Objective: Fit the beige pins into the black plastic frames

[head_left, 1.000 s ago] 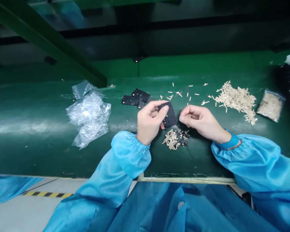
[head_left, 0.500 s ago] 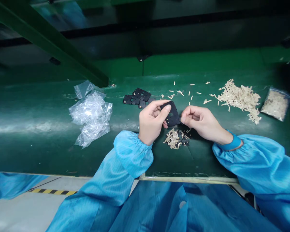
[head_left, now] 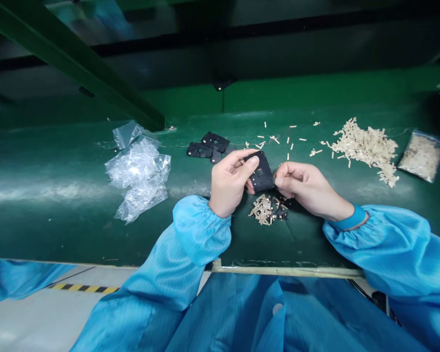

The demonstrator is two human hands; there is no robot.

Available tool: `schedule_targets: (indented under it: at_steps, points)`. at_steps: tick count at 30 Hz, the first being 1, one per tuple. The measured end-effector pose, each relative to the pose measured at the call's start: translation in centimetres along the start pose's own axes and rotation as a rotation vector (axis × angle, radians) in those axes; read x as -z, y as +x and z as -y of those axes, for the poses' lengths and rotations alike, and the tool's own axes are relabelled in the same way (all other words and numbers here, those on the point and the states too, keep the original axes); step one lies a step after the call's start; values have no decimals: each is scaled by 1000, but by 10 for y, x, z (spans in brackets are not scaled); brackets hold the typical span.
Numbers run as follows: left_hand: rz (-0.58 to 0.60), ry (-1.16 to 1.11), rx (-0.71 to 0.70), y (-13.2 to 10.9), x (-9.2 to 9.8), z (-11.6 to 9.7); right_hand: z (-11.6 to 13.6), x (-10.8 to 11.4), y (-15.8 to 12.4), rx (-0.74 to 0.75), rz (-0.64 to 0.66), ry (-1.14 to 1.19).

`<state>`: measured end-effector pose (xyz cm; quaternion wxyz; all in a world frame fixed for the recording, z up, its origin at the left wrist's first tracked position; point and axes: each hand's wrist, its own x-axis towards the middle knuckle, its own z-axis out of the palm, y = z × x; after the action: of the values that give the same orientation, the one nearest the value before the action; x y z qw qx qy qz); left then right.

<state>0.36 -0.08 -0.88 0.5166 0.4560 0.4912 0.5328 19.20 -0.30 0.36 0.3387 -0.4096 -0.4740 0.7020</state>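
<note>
My left hand (head_left: 232, 178) grips a thin black plastic plate (head_left: 263, 177) with cut-outs, thumb on top and fingers beneath. At the plate's lower right corner, my right hand (head_left: 302, 186) has thumb and index finger pinched together; whatever is between the fingertips is too small to make out. Below the plate, on the green bench, lies a small mixed pile of tan strips and black bits (head_left: 266, 210). Several similar black plates (head_left: 215, 142) lie overlapping just beyond my left hand.
Crumpled clear plastic bags (head_left: 139, 171) lie at the left. A heap of tan strips (head_left: 364, 146) and a filled zip bag (head_left: 422, 155) are at the right, with loose strips (head_left: 274, 140) scattered behind my hands. A green beam (head_left: 95, 73) slants down at the upper left.
The black plate has tilted slightly in my left hand. My right hand stays pinched at its corner, almost unmoved. The view has shifted a little.
</note>
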Motion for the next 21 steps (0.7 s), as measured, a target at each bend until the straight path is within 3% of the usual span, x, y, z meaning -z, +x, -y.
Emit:
schedule_targets:
  at_steps: [9, 15, 21]
  points:
    - [14, -56, 46, 0, 1, 5, -5, -2, -2, -61, 79, 198]
    - [-19, -17, 5, 1, 2, 2, -4, -3, -1, -32, 17, 169]
    - [-39, 45, -45, -3, -4, -1, -10, -6, -4, -3, 53, 159]
